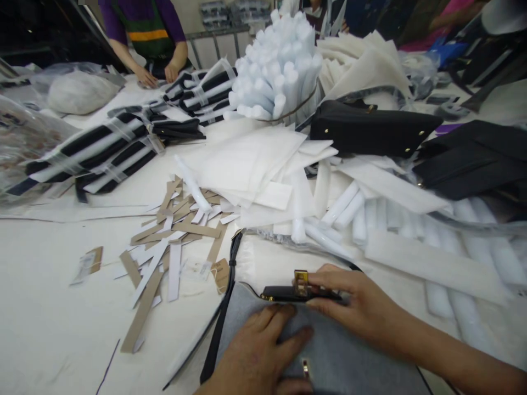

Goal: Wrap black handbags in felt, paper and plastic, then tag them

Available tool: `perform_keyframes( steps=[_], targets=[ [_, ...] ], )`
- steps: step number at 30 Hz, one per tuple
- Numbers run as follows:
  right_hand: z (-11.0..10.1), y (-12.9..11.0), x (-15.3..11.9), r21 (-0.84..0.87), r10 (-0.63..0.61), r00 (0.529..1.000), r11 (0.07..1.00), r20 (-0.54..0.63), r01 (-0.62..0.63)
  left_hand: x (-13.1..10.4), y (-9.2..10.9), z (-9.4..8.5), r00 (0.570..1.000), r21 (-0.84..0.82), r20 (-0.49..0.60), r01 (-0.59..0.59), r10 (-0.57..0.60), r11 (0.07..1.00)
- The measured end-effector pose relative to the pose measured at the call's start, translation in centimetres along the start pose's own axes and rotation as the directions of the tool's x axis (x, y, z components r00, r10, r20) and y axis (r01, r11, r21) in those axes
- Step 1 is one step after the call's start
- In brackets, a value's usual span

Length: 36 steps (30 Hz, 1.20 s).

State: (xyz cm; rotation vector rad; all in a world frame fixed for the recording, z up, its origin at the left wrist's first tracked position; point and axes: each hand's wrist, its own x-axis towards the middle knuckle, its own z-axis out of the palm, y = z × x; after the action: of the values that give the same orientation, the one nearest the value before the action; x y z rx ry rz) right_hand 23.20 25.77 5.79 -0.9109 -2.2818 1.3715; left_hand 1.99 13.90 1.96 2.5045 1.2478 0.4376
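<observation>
A handbag with a grey panel [349, 351] and black edging lies in front of me at the bottom of the view. My left hand [259, 351] rests on this grey panel, its fingers spread. Along the panel's upper edge runs a black strap [282, 292] with a gold buckle [301, 282]. My right hand [349, 296] pinches the strap beside the buckle, thumb below and fingers above. A small gold fitting [305, 368] shows on the panel by my left hand. White wrapping is visible behind the strap.
Cardboard strips [164, 241] and a brown tag [220, 274] lie left of the bag. White foam sheets [251, 159], upright white foam rolls [275, 71] and black bags [370, 129] crowd the table beyond. Across it, a person in purple sleeves [177, 22] works.
</observation>
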Motion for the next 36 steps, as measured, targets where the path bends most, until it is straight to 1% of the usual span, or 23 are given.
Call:
perform_keyframes(
  steps=[2,3,4,7,10,12,15,16,17,19,21,23,24,27,30,33,36],
  targets=[
    [0.4,-0.3,-1.5,-0.108,-0.173,0.984,0.979,0.032,0.176,-0.1,0.4,-0.5,0.997,-0.075,0.046,0.059,-0.056,0.995],
    [0.6,-0.3,-2.3,-0.164,-0.231,0.971,0.958,0.053,0.237,-0.3,0.5,-0.7,0.995,-0.113,0.063,0.084,-0.077,0.99],
    [0.9,-0.3,-3.1,-0.217,-0.262,0.962,0.937,0.073,0.272,-0.4,0.7,-0.8,0.993,-0.15,0.077,0.105,-0.094,0.983],
    [2.0,0.3,-5.2,-0.323,-0.265,0.954,0.899,0.14,0.297,-0.8,0.9,-1.0,0.993,-0.242,0.074,0.11,-0.094,0.964],
    [2.9,1.0,-6.8,-0.368,-0.265,0.945,0.873,0.19,0.319,-1.2,1.0,-1.1,0.999,-0.253,0.01,0.045,-0.044,0.966],
    [3.3,1.4,-7.3,-0.419,-0.26,0.942,0.847,0.212,0.328,-1.4,1.0,-1.2,0.998,-0.211,-0.064,-0.014,0.001,0.977],
    [3.5,1.4,-7.4,-0.484,-0.255,0.936,0.804,0.244,0.346,-1.9,1.2,-1.6,0.979,-0.109,-0.197,-0.08,0.057,0.991],
    [3.6,1.3,-7.4,-0.496,-0.257,0.934,0.794,0.249,0.351,-2.0,1.2,-1.9,0.972,-0.08,-0.221,-0.103,0.083,0.991],
    [3.6,1.2,-7.3,-0.504,-0.257,0.933,0.788,0.251,0.352,-2.1,1.3,-2.3,0.968,-0.06,-0.223,-0.134,0.117,0.989],
    [3.6,1.1,-7.3,-0.516,-0.26,0.935,0.781,0.242,0.351,-2.2,1.5,-3.0,0.964,-0.058,-0.147,-0.231,0.221,0.971],
    [3.7,1.2,-7.3,-0.524,-0.268,0.935,0.775,0.232,0.353,-2.0,1.7,-3.6,0.945,-0.099,-0.036,-0.328,0.326,0.939],
    [3.6,1.3,-7.5,-0.528,-0.28,0.931,0.768,0.233,0.363,-1.7,1.8,-3.8,0.927,-0.158,0.045,-0.362,0.373,0.919],
    [3.6,1.3,-7.5,-0.529,-0.283,0.93,0.766,0.235,0.366,-1.5,1.8,-3.8,0.925,-0.189,0.072,-0.355,0.374,0.915],
    [3.7,1.4,-7.7,-0.517,-0.283,0.927,0.771,0.246,0.373,-1.2,1.8,-3.4,0.936,-0.282,0.12,-0.286,0.33,0.916],
    [4.0,1.2,-7.6,-0.513,-0.247,0.931,0.781,0.27,0.356,-1.2,2.0,-3.3,0.943,-0.335,0.165,-0.223,0.29,0.915],
    [4.3,0.8,-7.5,-0.53,-0.189,0.932,0.779,0.309,0.334,-1.5,2.7,-3.5,0.942,-0.28,0.208,-0.199,0.262,0.939],
    [4.3,0.4,-7.5,-0.538,-0.192,0.922,0.764,0.336,0.355,-2.2,3.8,-3.5,0.942,-0.186,0.259,-0.169,0.214,0.968]
  ],
)
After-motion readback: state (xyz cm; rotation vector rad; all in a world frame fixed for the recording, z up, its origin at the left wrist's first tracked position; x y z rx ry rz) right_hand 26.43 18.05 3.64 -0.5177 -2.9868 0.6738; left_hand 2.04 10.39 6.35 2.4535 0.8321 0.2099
